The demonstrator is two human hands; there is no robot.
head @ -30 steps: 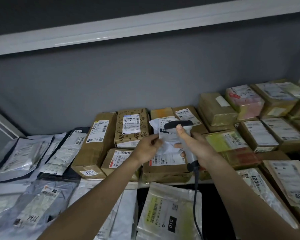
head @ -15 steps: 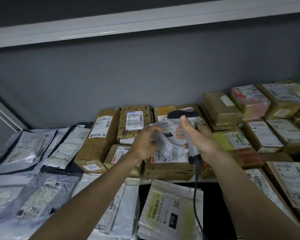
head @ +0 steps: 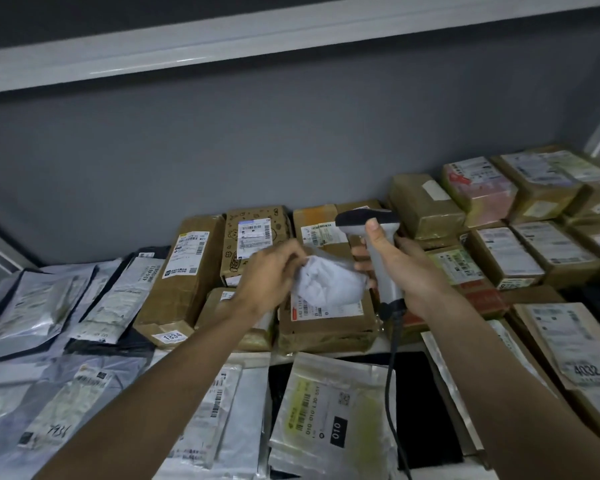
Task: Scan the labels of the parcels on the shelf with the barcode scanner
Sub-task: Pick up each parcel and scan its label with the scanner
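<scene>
Both forearms reach forward from the bottom of the view over a shelf [head: 378, 353] packed with parcels. The right hand [head: 413, 271] holds the barcode scanner [head: 378, 258] upright, fingers curled round its pale grey handle and the thumb lying straight up the back of the grip towards the dark head, which points left. A black cable [head: 394, 382] hangs from the base of the handle and runs down out of view. The left hand [head: 274, 271] sits just left of the scanner, wrist bent slightly, its fingers pinching the upper left edge of a crumpled white soft parcel [head: 329, 284] held in the air in front of the scanner's head; the right hand's fingertips touch the parcel's right side. Below it lies a flat brown box [head: 326, 323] with a white label, partly covered by the parcel. Behind stand more cardboard boxes, one printed with small cartoon figures [head: 253, 237] and a long one tagged 1834 [head: 184, 282]. Grey and white poly mailers [head: 42, 306] lie to the left, and a mailer marked 010 [head: 329, 420] lies nearest the camera.
</scene>
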